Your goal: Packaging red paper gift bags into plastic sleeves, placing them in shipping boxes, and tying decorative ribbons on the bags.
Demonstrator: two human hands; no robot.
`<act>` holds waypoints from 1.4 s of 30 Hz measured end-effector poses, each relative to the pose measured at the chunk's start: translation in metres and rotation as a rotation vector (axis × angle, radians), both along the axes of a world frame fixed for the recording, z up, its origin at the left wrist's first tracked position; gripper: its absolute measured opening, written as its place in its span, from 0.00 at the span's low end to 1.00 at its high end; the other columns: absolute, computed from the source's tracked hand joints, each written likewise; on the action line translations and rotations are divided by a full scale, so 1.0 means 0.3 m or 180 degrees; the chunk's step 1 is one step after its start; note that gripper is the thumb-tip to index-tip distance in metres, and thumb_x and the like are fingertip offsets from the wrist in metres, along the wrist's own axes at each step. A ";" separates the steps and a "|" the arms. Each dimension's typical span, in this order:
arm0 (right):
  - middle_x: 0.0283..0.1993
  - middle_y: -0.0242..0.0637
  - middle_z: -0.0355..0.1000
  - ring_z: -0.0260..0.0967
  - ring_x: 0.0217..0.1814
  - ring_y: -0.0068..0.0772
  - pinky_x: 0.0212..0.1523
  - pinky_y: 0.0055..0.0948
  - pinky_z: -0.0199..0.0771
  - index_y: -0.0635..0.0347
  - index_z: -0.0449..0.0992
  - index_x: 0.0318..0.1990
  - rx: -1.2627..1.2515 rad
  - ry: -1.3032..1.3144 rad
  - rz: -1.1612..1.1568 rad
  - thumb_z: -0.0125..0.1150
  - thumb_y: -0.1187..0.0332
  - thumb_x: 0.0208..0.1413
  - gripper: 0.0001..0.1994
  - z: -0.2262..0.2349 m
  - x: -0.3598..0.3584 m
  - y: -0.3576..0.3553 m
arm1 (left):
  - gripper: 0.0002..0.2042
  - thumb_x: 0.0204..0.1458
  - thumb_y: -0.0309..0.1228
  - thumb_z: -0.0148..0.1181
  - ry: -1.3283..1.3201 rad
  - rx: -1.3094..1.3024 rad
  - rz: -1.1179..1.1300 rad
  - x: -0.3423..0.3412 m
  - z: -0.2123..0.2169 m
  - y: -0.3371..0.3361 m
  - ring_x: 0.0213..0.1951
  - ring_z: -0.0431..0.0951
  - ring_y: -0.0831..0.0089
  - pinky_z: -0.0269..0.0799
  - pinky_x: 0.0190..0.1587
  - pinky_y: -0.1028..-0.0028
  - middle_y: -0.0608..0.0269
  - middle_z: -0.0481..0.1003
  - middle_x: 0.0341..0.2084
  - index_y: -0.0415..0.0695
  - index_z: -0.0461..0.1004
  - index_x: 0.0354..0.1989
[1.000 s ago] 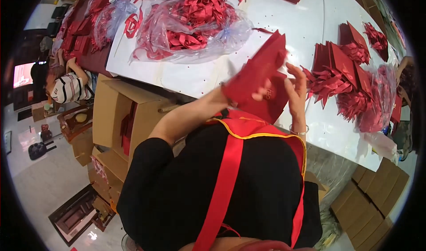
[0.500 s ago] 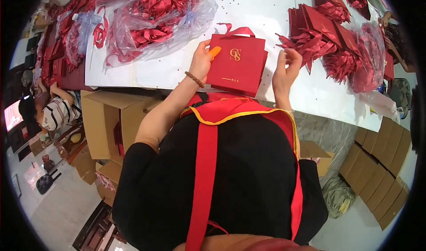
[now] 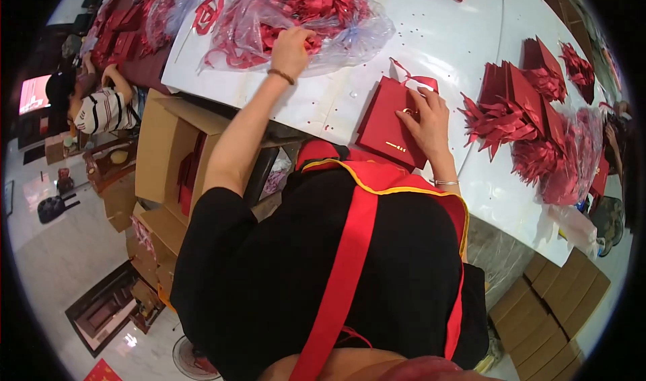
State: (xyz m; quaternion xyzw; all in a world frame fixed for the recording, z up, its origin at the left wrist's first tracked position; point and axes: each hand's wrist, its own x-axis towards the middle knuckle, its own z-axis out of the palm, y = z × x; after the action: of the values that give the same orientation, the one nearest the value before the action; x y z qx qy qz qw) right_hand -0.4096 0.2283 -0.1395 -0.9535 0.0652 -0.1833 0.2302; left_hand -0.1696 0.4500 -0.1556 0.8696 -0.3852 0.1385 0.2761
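A red paper gift bag (image 3: pixel 385 120) with gold printing lies flat on the white table in front of me, its red ribbon handle (image 3: pixel 425 82) at the far edge. My right hand (image 3: pixel 428 124) rests on top of it, fingers apart and bent, pressing on its right part. Farther off to the left, my left hand (image 3: pixel 292 52) reaches into a clear plastic bag (image 3: pixel 360 34) of red ribbons (image 3: pixel 319 1). Its fingers curl closed among the ribbons; their tips are partly hidden.
Red gift bags (image 3: pixel 515 95) with ribbon handles stand stacked at the right, beside a clear plastic bag (image 3: pixel 585 145). An open cardboard box (image 3: pixel 158 149) stands below the table's left edge; flattened cartons (image 3: pixel 538 320) lie lower right. Another person (image 3: pixel 101 108) works at far left.
My left hand has let go of the gift bag and moved up-left to the ribbons. My right hand has come down onto the gift bag, now lying on the table. The view has shifted.
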 end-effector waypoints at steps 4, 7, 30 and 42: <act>0.43 0.37 0.65 0.59 0.44 0.41 0.43 0.36 0.58 0.57 0.71 0.44 -0.0058 0.0245 -0.0105 0.65 0.58 0.38 0.24 0.011 0.010 -0.001 | 0.12 0.46 0.37 0.52 0.1192 0.1179 0.0040 0.055 -0.032 0.060 0.39 0.73 0.60 0.67 0.38 0.66 0.56 0.74 0.33 0.43 0.73 0.35; 0.39 0.35 0.65 0.58 0.40 0.38 0.39 0.34 0.57 0.56 0.72 0.42 -0.0128 0.0401 -0.0216 0.66 0.57 0.36 0.24 0.045 0.023 0.000 | 0.14 0.46 0.42 0.52 0.1180 0.1571 0.0335 0.035 -0.083 0.049 0.39 0.73 0.63 0.66 0.37 0.63 0.60 0.75 0.33 0.50 0.73 0.38; 0.32 0.37 0.73 0.70 0.33 0.41 0.32 0.35 0.67 0.58 0.71 0.35 0.0490 0.1433 -0.0125 0.60 0.59 0.44 0.14 0.116 0.063 -0.027 | 0.12 0.40 0.40 0.56 0.1561 0.0871 0.0786 0.047 -0.073 -0.027 0.35 0.73 0.58 0.67 0.36 0.63 0.56 0.74 0.30 0.45 0.74 0.31; 0.31 0.39 0.73 0.70 0.34 0.29 0.38 0.25 0.67 0.64 0.73 0.38 0.2240 0.1789 -0.0071 0.55 0.66 0.49 0.12 0.055 0.063 -0.106 | 0.18 0.51 0.21 0.43 0.5026 -0.3679 -0.2483 -0.007 0.423 0.043 0.46 0.70 0.63 0.65 0.51 0.70 0.46 0.66 0.47 0.34 0.60 0.53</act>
State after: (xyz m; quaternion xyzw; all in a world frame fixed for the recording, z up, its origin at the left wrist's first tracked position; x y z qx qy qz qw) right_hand -0.3908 0.1966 -0.1231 -0.8292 0.1939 0.1137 0.5118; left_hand -0.1717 0.4631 -0.0287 0.2649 -0.2245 -0.4032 0.8467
